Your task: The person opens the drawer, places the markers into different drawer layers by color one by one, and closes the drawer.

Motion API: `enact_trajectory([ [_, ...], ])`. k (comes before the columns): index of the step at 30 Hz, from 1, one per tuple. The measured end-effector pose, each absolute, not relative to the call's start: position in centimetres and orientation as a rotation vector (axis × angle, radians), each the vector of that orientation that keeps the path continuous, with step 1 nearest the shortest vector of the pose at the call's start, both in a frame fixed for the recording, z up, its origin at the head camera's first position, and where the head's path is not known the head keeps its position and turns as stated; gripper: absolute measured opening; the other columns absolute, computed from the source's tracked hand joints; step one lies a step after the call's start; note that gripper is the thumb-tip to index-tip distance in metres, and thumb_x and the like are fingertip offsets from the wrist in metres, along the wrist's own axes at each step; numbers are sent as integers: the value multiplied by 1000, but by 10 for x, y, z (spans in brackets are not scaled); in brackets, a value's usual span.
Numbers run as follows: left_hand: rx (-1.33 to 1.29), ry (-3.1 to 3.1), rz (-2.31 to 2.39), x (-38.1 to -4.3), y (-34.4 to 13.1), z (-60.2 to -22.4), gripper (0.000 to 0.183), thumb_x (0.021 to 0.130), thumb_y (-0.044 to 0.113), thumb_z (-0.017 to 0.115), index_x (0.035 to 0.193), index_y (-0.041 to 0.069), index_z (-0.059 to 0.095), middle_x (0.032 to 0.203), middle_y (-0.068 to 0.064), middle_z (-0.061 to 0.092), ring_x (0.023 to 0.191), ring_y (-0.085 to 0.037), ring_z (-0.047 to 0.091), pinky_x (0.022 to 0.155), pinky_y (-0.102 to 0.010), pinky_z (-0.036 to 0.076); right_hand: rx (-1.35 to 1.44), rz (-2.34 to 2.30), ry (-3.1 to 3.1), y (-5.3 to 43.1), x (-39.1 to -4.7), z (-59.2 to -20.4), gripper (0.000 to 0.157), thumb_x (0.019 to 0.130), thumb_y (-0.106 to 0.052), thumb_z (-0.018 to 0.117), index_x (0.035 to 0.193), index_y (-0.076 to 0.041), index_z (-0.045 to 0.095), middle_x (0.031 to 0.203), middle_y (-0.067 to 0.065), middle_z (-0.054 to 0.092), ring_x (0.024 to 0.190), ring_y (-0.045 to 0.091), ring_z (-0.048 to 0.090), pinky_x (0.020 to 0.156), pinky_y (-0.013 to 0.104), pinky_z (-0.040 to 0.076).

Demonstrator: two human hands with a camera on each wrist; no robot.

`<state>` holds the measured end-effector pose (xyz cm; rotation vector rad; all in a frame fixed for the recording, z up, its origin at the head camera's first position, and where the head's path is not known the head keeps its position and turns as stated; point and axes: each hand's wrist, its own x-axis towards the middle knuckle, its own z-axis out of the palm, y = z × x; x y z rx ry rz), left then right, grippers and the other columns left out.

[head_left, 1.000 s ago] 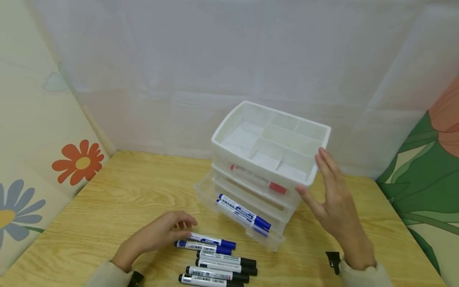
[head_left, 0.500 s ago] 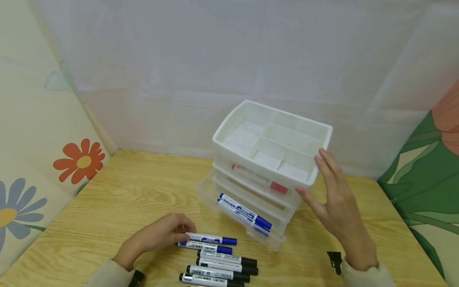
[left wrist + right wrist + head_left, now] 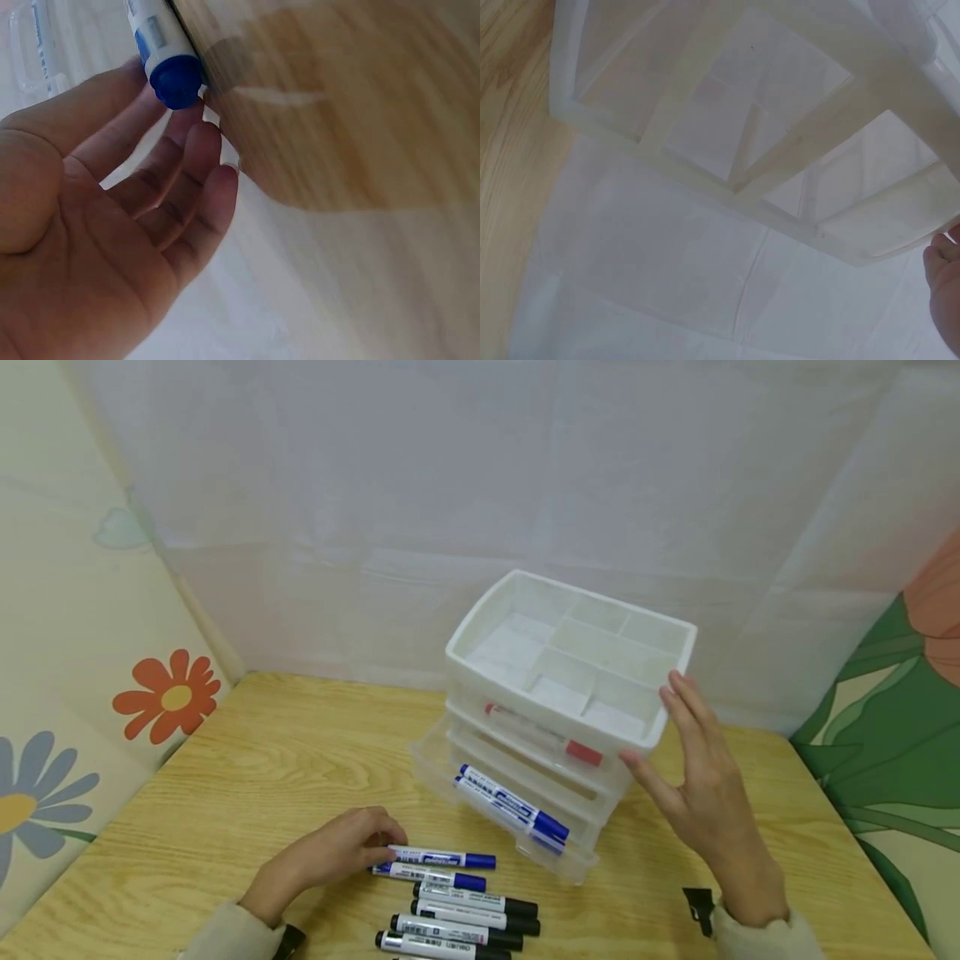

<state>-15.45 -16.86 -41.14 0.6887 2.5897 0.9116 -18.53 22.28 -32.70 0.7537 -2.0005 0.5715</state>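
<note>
My left hand pinches the left end of a white whiteboard marker with a blue cap, between thumb and fingers. In the left wrist view the blue end of this marker shows at the fingertips of my left hand. A second blue marker lies just below it. My right hand rests extended fingers and thumb against the right front corner of a white drawer organizer. In the right wrist view, fingertips of my right hand are at the organizer's frame.
Several black markers lie in a row on the wooden table. A pulled-out clear drawer holds blue markers. A red marker shows through the drawer above. A white sheet hangs behind.
My left hand has lowered onto the upper blue marker, its thumb and fingers now closing on the marker's left end. The right hand stays at the organizer's corner.
</note>
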Motion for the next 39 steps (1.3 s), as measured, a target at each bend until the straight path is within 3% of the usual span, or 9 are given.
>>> enact_trajectory([
  [12,672,2622,831,-156,-163,-412,9,85,16,64,92,18,68,86,10,57,74,0,47,63,-19,42,750,596,-1999,223,-186,-328,77,87,-54,49,129,10,42,140,23,39,133,34,33,114,22,22],
  [19,680,2580,914,-156,-163,-413,8,85,14,63,92,18,64,84,9,62,71,0,52,61,-18,45,729,598,-2021,224,-185,-329,77,87,-55,49,131,8,42,141,21,38,133,33,33,113,21,22],
  [23,710,2587,906,-155,-163,-412,13,86,12,63,98,15,65,91,7,64,76,0,53,63,-18,47,728,600,-2025,224,-185,-328,77,87,-55,49,131,8,41,142,20,37,134,33,33,113,20,22],
  [27,760,2615,867,-155,-162,-411,18,86,14,62,104,15,66,100,5,64,82,1,52,68,-19,47,731,606,-2019,224,-185,-329,77,87,-55,49,130,8,42,141,21,38,133,34,33,113,21,22],
  [39,805,2640,916,-153,-158,-410,18,87,25,61,104,19,66,97,10,65,76,3,52,65,-17,46,719,608,-2033,224,-184,-330,78,86,-56,49,131,7,42,142,19,37,134,32,33,113,20,22],
])
